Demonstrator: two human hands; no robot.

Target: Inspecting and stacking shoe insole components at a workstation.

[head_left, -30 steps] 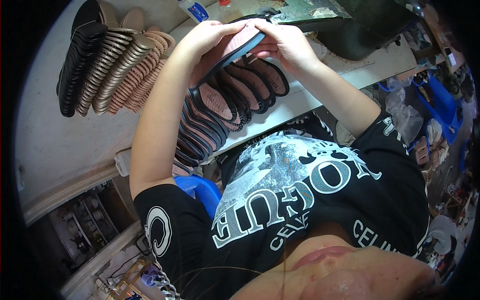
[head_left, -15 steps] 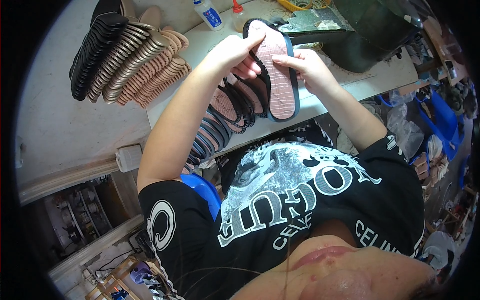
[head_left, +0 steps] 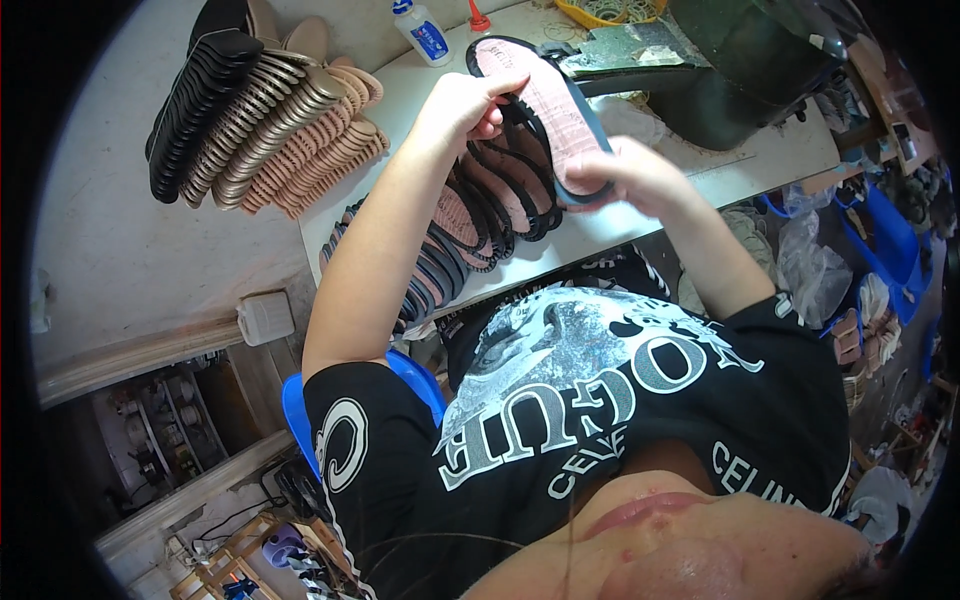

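I hold a shoe sole (head_left: 553, 105) with a pink upper face and a dark edge, tilted above the table. My left hand (head_left: 468, 105) pinches its left side near the far end, thumb on the pink face. Around its near end closes my right hand (head_left: 640, 178), slightly blurred, with the thumb over the pink face and the fingers underneath, mostly hidden. Just under and left of it, a row of similar pink soles with dark rims (head_left: 465, 215) leans together along the table, partly covered by my left forearm.
Black, gold and beige soles (head_left: 265, 125) stand stacked at the far left. Behind the held sole are a white glue bottle (head_left: 425, 38), a red-tipped bottle (head_left: 479, 16) and a yellow basket (head_left: 615, 12). A dark green machine (head_left: 745, 75) occupies the table's (head_left: 740, 180) back right.
My right hand has slid from the sole's middle right side down to its near end. The sole has tilted, its near end rising away from me. My left hand stays near the far end.
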